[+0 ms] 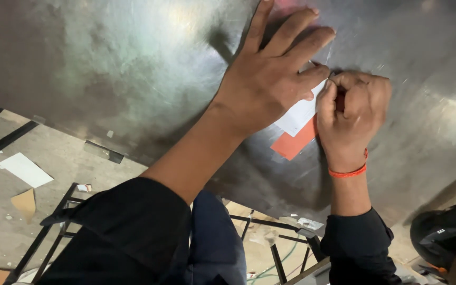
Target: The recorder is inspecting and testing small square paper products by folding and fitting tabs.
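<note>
Sleeves: two dark sleeves (127,232) rise from the bottom edge of the frame, nearest the camera, with a dark blue trouser leg (215,243) between them.
Right hand: the right hand (352,113), right of centre, is curled into a fist with thumb and forefinger pinched together at the upper edge of the white sheet, seemingly nipping its corner or a small tool I cannot make out; a red thread band (348,172) circles its wrist.
Left hand: the left hand (270,79) lies flat with fingers spread, its palm pressing on the white sheet, probably to keep it from sliding on the smooth metal.
White sheet: a white sheet (297,115) sits at centre, partly under both hands, with an orange piece (293,143) peeping out below it.
Counter: the dull scratched metal counter (106,68) fills the upper frame.
Floor: at lower left, paper scraps (25,169) and a black frame (54,221); a dark bag (444,232) at lower right.
</note>
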